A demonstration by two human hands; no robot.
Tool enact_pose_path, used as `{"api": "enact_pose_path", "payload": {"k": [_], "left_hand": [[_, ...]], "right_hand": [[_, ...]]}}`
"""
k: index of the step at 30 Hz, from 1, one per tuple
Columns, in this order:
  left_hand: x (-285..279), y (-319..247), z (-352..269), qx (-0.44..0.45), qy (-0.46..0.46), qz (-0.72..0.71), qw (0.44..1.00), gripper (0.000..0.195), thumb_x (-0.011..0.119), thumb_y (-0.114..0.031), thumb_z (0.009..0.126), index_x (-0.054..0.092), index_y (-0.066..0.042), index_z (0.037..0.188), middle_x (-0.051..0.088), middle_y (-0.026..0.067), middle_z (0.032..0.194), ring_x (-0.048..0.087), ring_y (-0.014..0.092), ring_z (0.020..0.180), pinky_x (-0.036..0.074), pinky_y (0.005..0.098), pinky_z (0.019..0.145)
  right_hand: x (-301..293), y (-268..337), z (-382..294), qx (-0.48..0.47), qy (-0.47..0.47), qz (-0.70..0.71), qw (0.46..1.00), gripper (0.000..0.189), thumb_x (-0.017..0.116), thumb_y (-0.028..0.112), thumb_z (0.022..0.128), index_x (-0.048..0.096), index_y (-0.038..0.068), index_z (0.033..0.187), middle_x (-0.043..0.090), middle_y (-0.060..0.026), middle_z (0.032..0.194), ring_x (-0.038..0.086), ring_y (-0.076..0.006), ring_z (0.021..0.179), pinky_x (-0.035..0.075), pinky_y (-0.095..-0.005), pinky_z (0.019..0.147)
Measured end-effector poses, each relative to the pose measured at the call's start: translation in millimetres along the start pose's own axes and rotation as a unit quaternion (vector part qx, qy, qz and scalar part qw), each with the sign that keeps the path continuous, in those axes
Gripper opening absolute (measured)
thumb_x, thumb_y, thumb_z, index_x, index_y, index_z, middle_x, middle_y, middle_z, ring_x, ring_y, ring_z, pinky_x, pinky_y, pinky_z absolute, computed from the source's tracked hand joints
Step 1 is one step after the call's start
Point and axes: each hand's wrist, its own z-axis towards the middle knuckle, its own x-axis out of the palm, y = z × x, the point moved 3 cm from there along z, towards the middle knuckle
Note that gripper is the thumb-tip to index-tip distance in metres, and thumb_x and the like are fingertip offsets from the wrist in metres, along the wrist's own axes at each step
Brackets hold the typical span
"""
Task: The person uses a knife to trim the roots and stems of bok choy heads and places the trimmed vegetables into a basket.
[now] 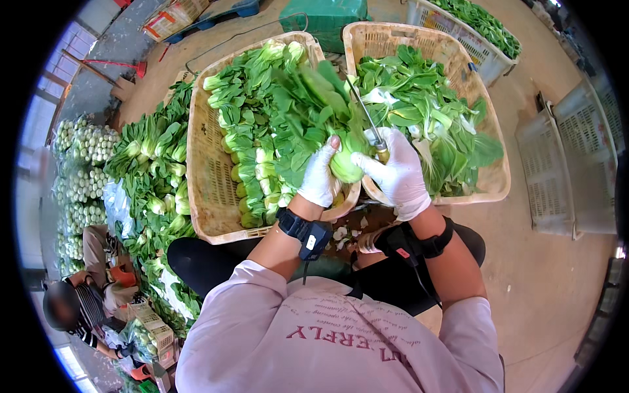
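My left hand [319,172], in a white glove with the thumb tip bare, is closed round a green bok choy head [348,159]. Wearing a white glove too, my right hand [395,172] grips the handle of a narrow-bladed knife [367,112], its blade pointing up and away beside the leaves; its fingertips are at the bok choy's base. Beneath the left hand is a beige plastic crate [206,177] with rows of bok choy heads [265,169]. The other beige crate [496,172], on the right, holds loose leaves [417,108].
A pile of bok choy [157,162] lies left of the crates, beside bagged bok choy [86,182]. A co-worker [91,304] sits at lower left near a small crate [152,326]. White crates [550,172] stand at right; a leaf-filled one [457,44] and a green bundle [324,19] are beyond.
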Motion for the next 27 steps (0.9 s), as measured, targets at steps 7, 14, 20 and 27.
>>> {"api": "enact_pose_path", "payload": {"k": [7,14,20,27], "left_hand": [[15.2,-3.0,-0.4,0.054,-0.071,-0.073,0.993,0.053,0.058,-0.044,0.091,0.051,-0.003,0.122,0.062,0.0150,0.115,0.062,0.028,0.104,0.051,0.0457,0.093],[8.8,-39.8,-11.2,0.084,-0.107,-0.113,0.984,0.064,0.062,-0.048,0.085,0.044,-0.004,0.130,0.053,0.0197,0.125,0.057,0.035,0.110,0.045,0.0544,0.098],[-4.0,-57.0,-35.9,0.239,-0.207,0.319,0.893,0.087,0.079,-0.010,0.071,0.027,0.009,0.138,0.052,0.0185,0.126,0.055,0.024,0.110,0.045,0.0334,0.096],[-30.4,-92.2,-80.9,0.322,-0.317,0.637,0.625,0.087,0.081,-0.020,0.061,0.039,0.010,0.132,0.052,0.0237,0.125,0.052,0.029,0.114,0.042,0.0375,0.099]], "right_hand": [[9.5,1.4,-2.6,0.019,-0.031,0.064,0.997,0.027,0.071,0.016,0.083,0.059,0.000,0.100,0.057,-0.0063,0.074,0.056,-0.0158,0.064,0.046,-0.0298,0.060],[-67.6,-32.6,45.6,0.086,-0.118,0.018,0.989,0.040,0.072,0.024,0.080,0.061,-0.004,0.107,0.065,-0.0128,0.083,0.060,-0.0216,0.072,0.048,-0.0333,0.069],[-96.1,-86.6,59.2,0.125,-0.022,-0.203,0.971,0.034,0.061,0.021,0.081,0.064,0.000,0.108,0.067,-0.0197,0.099,0.063,-0.0326,0.093,0.046,-0.0373,0.085],[-50.8,-44.0,48.1,0.198,0.005,0.010,0.980,0.034,0.060,0.021,0.093,0.056,0.004,0.122,0.059,-0.0012,0.086,0.053,-0.0053,0.063,0.041,-0.0204,0.051]]}}
